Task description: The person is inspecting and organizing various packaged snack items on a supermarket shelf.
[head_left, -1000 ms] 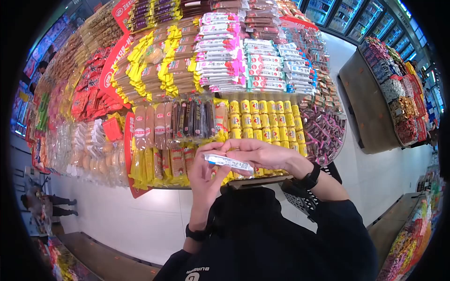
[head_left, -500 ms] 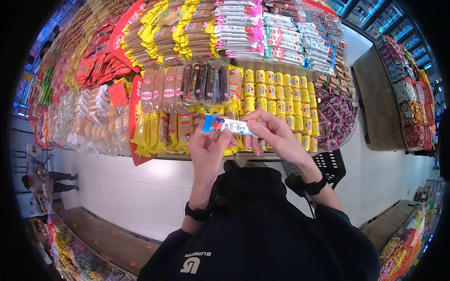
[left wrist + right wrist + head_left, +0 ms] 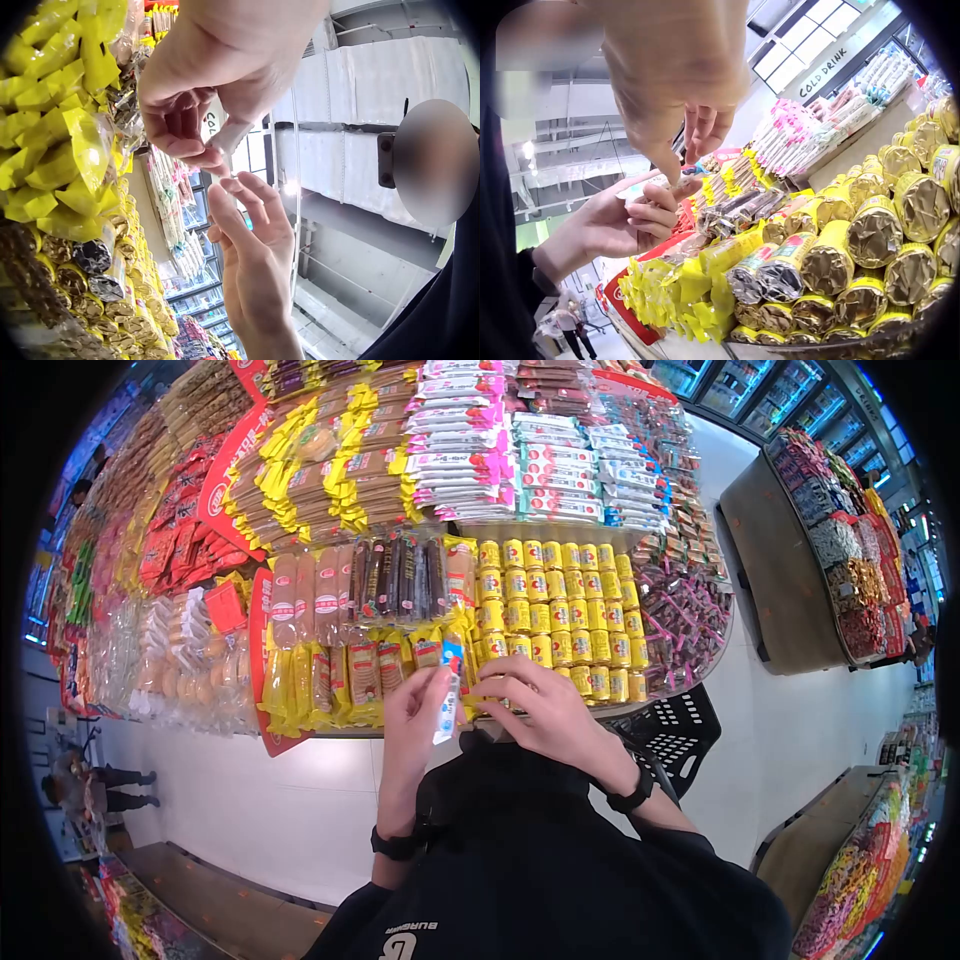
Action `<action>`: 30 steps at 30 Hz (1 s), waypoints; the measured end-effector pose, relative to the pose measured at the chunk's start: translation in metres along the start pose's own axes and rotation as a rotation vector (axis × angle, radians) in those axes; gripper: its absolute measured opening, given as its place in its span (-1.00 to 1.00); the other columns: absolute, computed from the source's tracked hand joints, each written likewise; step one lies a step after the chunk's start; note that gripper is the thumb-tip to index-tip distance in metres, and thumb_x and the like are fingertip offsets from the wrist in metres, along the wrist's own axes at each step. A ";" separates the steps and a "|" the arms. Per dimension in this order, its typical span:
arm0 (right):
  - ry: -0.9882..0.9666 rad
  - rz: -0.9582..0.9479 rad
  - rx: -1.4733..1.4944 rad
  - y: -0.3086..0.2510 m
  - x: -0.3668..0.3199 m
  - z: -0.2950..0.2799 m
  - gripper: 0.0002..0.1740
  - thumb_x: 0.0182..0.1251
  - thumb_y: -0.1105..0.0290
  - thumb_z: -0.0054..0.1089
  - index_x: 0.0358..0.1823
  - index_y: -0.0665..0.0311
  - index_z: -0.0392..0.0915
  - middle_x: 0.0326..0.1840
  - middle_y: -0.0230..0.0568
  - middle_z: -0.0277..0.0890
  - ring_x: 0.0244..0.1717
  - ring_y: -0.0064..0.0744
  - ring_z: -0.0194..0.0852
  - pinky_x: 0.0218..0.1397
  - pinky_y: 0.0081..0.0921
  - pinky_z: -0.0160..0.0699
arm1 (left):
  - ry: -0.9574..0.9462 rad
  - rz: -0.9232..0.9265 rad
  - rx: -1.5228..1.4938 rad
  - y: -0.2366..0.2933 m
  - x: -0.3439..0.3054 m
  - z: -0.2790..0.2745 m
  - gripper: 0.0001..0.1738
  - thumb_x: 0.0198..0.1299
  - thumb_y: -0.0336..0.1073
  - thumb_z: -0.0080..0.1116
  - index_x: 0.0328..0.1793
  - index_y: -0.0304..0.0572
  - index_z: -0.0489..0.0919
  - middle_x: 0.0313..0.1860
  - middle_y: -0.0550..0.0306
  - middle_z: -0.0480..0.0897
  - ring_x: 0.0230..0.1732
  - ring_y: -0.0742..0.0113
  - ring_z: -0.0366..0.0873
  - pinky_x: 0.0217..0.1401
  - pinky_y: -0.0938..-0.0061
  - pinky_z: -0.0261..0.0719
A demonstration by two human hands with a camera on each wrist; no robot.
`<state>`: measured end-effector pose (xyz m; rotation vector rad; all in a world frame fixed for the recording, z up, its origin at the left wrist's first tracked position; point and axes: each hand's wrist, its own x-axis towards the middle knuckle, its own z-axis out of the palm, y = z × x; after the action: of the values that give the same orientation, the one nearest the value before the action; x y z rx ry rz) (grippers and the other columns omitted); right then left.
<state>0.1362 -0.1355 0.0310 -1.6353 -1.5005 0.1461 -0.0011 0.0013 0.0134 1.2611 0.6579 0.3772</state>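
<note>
A slim snack bar (image 3: 449, 700) in a white wrapper with blue ends stands nearly upright in the head view. My left hand (image 3: 412, 722) pinches it between thumb and fingers, above the front edge of the display. My right hand (image 3: 555, 712) is just to the right, fingers loosely bent and fingertips close to the bar. In the left wrist view the wrapper (image 3: 230, 137) is mostly behind the left fingers, with the right fingertips beside them. The right wrist view shows the bar's pale side (image 3: 637, 192) lying along the left hand.
Rows of yellow rolls (image 3: 560, 600) fill the display below the hands' far side. Dark packets (image 3: 398, 580) and yellow-wrapped snacks (image 3: 290, 685) lie left of them. White-and-pink bars (image 3: 458, 445) are stacked behind. A black basket (image 3: 685, 735) is at the right.
The bar has turned from lying crosswise to nearly upright in the left hand. The right hand, which was at the bar's end, now stands slightly apart from it.
</note>
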 end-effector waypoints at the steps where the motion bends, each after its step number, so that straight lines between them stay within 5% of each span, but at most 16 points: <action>1: -0.018 -0.038 -0.036 0.001 0.001 0.001 -0.67 0.21 0.50 0.27 0.03 0.17 0.59 0.11 -0.22 0.57 -0.06 -0.20 0.63 -0.04 -0.27 0.64 | -0.020 -0.020 0.044 0.002 -0.002 0.003 -0.63 0.54 -0.14 -0.03 0.02 -0.33 0.62 -0.58 0.19 0.60 -0.62 0.58 0.48 -0.54 0.65 0.41; 3: -0.049 -0.100 -0.124 0.004 0.000 0.001 -0.60 0.16 0.53 0.24 0.07 0.15 0.57 0.18 -0.24 0.52 0.01 -0.20 0.63 0.01 -0.26 0.66 | -0.205 -0.039 0.093 -0.002 -0.001 -0.004 -0.66 0.53 -0.19 0.00 -0.01 -0.36 0.63 -0.51 0.18 0.65 -0.51 0.57 0.58 -0.46 0.66 0.45; 9: -0.137 -0.125 -0.177 0.024 -0.009 -0.011 -0.58 0.15 0.46 0.25 0.09 0.12 0.57 -0.01 -0.34 0.58 -0.10 -0.27 0.66 -0.09 -0.32 0.67 | -0.359 -0.067 0.105 -0.012 0.006 0.002 -0.64 0.55 -0.22 -0.07 -0.05 -0.40 0.62 -0.42 0.10 0.71 -0.41 0.53 0.65 -0.39 0.64 0.52; 14: -0.155 -0.054 -0.188 0.042 -0.003 -0.039 -0.64 0.17 0.39 0.40 0.02 0.17 0.61 -0.10 -0.32 0.61 -0.19 -0.27 0.67 -0.18 -0.39 0.66 | -0.292 -0.039 0.077 -0.006 0.017 0.011 -0.61 0.55 -0.23 -0.10 0.23 -0.40 0.55 -0.34 0.04 0.73 -0.51 0.50 0.59 -0.46 0.64 0.45; 18: -0.104 0.089 -0.218 0.057 0.027 -0.089 -0.68 0.19 0.32 0.44 -0.04 0.19 0.63 -0.15 -0.29 0.62 -0.20 -0.26 0.69 -0.23 -0.40 0.66 | -0.207 0.035 0.153 0.003 0.022 0.012 -0.62 0.54 -0.23 -0.08 0.25 -0.36 0.56 -0.34 0.04 0.73 -0.51 0.50 0.59 -0.45 0.64 0.43; 24: 0.129 0.179 -0.454 0.117 0.091 -0.180 -0.67 0.31 0.14 0.36 -0.07 0.23 0.65 -0.22 -0.22 0.64 -0.59 -0.41 0.42 -0.45 -0.40 0.41 | -0.149 0.073 0.182 0.007 0.022 0.008 -0.66 0.52 -0.25 -0.04 0.19 -0.31 0.61 -0.34 0.06 0.73 -0.49 0.52 0.59 -0.43 0.66 0.40; 29: 0.123 0.155 -0.682 0.200 0.140 -0.246 -0.61 0.28 0.13 0.37 0.06 0.13 0.68 -0.05 -0.18 0.71 -0.31 -0.32 0.67 -0.22 -0.37 0.61 | -0.087 0.071 0.169 0.006 0.018 0.003 -0.68 0.51 -0.27 -0.02 0.17 -0.30 0.62 -0.34 0.08 0.73 -0.48 0.55 0.56 -0.42 0.66 0.40; 30: 0.102 0.127 -0.685 0.214 0.144 -0.252 -0.63 0.28 0.13 0.38 0.05 0.10 0.69 -0.10 -0.22 0.69 -0.38 -0.34 0.57 -0.27 -0.39 0.55 | -0.076 0.069 0.168 0.007 0.018 0.002 -0.68 0.51 -0.27 -0.02 0.17 -0.30 0.62 -0.35 0.09 0.73 -0.48 0.55 0.56 -0.42 0.66 0.40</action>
<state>0.4882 -0.1157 0.1084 -2.2331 -1.4496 -0.4223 0.0145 0.0121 0.0163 1.4537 0.5914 0.3348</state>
